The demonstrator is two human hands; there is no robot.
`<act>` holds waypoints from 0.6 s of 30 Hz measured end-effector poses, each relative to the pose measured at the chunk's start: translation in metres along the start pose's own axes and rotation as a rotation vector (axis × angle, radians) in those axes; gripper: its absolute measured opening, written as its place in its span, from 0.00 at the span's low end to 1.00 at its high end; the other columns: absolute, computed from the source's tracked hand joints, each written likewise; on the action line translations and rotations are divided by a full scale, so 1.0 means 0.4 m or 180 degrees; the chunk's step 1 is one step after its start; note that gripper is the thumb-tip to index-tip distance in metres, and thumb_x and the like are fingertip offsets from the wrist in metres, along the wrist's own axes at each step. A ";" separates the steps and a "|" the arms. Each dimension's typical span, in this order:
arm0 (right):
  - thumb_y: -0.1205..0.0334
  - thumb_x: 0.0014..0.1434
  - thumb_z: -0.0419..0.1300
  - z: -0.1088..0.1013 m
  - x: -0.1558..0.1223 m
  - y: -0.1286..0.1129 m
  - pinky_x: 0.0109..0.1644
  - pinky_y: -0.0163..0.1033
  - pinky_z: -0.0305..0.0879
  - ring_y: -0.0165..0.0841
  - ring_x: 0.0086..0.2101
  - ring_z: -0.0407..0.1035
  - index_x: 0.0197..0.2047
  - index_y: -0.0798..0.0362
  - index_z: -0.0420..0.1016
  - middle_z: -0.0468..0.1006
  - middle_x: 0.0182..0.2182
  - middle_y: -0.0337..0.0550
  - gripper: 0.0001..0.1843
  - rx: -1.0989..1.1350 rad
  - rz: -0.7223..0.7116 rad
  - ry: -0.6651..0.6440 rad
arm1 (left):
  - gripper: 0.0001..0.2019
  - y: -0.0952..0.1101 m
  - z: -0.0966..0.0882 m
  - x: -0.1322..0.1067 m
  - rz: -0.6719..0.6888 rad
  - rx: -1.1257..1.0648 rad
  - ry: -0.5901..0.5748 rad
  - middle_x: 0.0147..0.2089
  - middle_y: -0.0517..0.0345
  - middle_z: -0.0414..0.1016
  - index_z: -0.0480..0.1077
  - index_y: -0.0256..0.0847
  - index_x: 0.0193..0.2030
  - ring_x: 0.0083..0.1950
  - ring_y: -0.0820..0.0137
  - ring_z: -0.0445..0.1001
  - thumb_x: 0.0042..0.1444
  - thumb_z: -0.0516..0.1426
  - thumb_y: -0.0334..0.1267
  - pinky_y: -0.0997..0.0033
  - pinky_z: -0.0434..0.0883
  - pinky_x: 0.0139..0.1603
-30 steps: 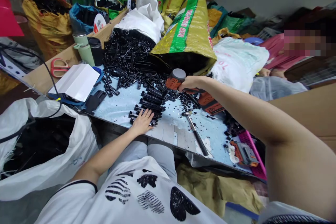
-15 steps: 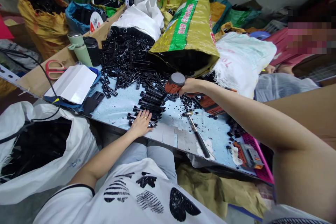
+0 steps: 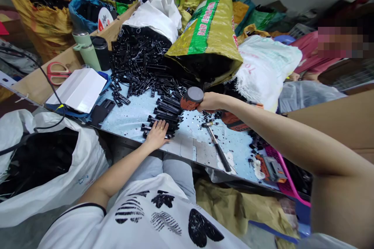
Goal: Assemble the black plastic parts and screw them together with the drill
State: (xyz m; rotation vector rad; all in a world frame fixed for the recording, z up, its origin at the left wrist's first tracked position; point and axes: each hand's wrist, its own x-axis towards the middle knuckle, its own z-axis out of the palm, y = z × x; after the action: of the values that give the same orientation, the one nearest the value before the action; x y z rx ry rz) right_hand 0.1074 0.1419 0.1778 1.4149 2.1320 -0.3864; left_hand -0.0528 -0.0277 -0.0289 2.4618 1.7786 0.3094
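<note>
Cordless drill [image 3: 189, 104] is in the right hand [image 3: 210, 101], fingers wrapped round the grip, just past the far end of a row of long black parts [image 3: 168, 109] on the blue-topped table [image 3: 128, 122]. It's tipped over, grey rear cap toward the camera, battery end off to the right. Can't see the bit end, and I can't tell whether the battery is touching the table.

Left hand [image 3: 157, 134] lies palm down with fingers stretched out over the near end of the row — resting on the parts, not gripped round any of them as far as I can see.

Handling-wise, I'd guess the drill is the hefty one: hard, rigid body with weight at both the motor and battery, so hold it by the grip and keep the wrist firm. The black parts look light, stiff and a bit slick, probably plastic — I'd steady them flat across several at once, or pick one up by its long sides.

Hammer [image 3: 219, 151] is lying nearby to the right, loose black pile [image 3: 140, 60] behind the row.
</note>
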 end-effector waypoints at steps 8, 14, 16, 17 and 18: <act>0.67 0.44 0.60 0.018 -0.073 -0.044 0.28 0.35 0.61 0.34 0.25 0.68 0.37 0.53 0.77 0.72 0.21 0.40 0.13 0.0176 -0.0072 -0.0234 | 0.41 -0.003 0.005 0.000 -0.0013 -0.0049 -0.0050 0.68 0.37 0.51 0.51 0.29 0.66 0.69 0.52 0.47 0.54 0.54 0.57 0.52 0.41 0.68; 0.62 0.45 0.61 0.037 -0.104 -0.051 0.30 0.36 0.61 0.37 0.29 0.70 0.33 0.54 0.77 0.74 0.24 0.44 0.10 -0.0253 -0.0093 -0.0083 | 0.40 -0.001 0.002 0.002 -0.0058 -0.0152 -0.0152 0.68 0.37 0.51 0.50 0.30 0.66 0.69 0.52 0.47 0.54 0.54 0.56 0.52 0.41 0.68; 0.58 0.44 0.61 0.046 -0.115 -0.058 0.31 0.35 0.61 0.37 0.30 0.70 0.32 0.53 0.77 0.74 0.24 0.43 0.11 -0.0447 -0.0212 -0.0061 | 0.39 0.000 0.001 0.003 -0.0079 -0.0127 -0.0145 0.68 0.38 0.51 0.51 0.31 0.66 0.69 0.52 0.47 0.54 0.54 0.55 0.53 0.41 0.68; 0.57 0.44 0.61 0.051 -0.118 -0.063 0.31 0.35 0.60 0.36 0.31 0.70 0.32 0.53 0.77 0.74 0.24 0.42 0.12 -0.0503 -0.0244 -0.0080 | 0.39 0.001 0.000 0.003 -0.0092 -0.0118 -0.0125 0.68 0.38 0.51 0.51 0.31 0.66 0.69 0.52 0.46 0.54 0.54 0.55 0.53 0.41 0.68; 0.57 0.44 0.60 0.057 -0.117 -0.068 0.30 0.34 0.60 0.36 0.30 0.70 0.32 0.53 0.77 0.74 0.24 0.42 0.12 -0.0527 -0.0251 -0.0120 | 0.39 0.002 -0.001 0.004 -0.0098 -0.0117 -0.0108 0.68 0.38 0.51 0.51 0.31 0.66 0.69 0.52 0.46 0.54 0.54 0.54 0.53 0.41 0.69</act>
State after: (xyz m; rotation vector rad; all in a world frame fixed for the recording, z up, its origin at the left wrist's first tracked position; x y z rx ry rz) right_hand 0.1029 0.0836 0.1851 1.2249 2.1406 -0.2571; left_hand -0.0518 -0.0266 -0.0283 2.3978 1.7794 0.2932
